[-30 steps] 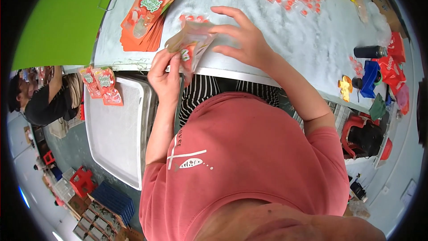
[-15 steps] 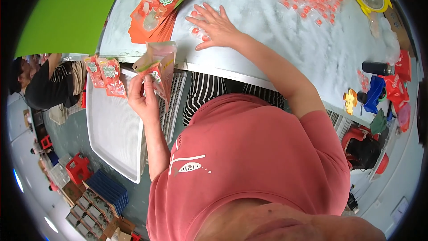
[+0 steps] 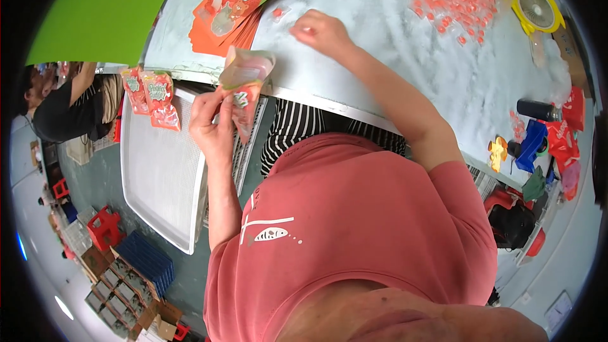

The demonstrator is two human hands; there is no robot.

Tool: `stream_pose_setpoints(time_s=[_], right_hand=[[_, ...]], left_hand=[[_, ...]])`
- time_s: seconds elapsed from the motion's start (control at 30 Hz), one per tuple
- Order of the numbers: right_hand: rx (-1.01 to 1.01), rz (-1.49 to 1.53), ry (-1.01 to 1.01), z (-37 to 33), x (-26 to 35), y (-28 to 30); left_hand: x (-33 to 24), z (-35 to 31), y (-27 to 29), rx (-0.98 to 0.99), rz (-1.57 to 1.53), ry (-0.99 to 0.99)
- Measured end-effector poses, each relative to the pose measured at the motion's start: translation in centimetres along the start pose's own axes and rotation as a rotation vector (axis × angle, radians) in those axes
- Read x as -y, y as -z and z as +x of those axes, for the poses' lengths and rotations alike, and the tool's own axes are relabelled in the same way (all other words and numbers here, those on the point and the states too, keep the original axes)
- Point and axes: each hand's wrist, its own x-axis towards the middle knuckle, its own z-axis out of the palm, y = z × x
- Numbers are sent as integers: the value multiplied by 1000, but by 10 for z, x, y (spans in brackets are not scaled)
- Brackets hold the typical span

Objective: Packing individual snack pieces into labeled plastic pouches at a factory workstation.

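- Left hand [image 3: 212,120] pinches tapered, red-and-clear film pouch [image 3: 246,88]: probably light, floppy, slippery; grip side edge.
- Right hand [image 3: 322,33], beyond it: part-curled, blurred; cannot tell whether holding.

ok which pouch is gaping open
The pouch in the left grip: its top gapes, while the stacked pouches lie flat and the pair farther left show no opening.

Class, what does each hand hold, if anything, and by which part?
Left hand: the pouch, pinched at its left side, below the open mouth. Right hand: curled; whether it holds anything cannot be told.
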Motion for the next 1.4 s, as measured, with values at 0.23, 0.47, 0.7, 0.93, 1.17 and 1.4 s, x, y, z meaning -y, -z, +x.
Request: stream_pose_setpoints(time_s=[0.23,0.47,0.7,0.93,1.17,1.4], right_hand=[[240,697,-200,30,75,108],[198,178,-165,35,93,116],[-14,161,-280,32,83,107],[-278,528,-289,26,80,98],[-229,571,-314,16,81,101],[-210,277,-139,20,80,96]], left_hand=[[-17,11,-24,73,88,-62],[-44,27,-58,144,4,-120],[-52,31,-71,157,-22,-193],[-59,33,-73,170,-32,-162],[-53,28,-68,159,-77,-120],[-46,26,-71,194,-31,-139]])
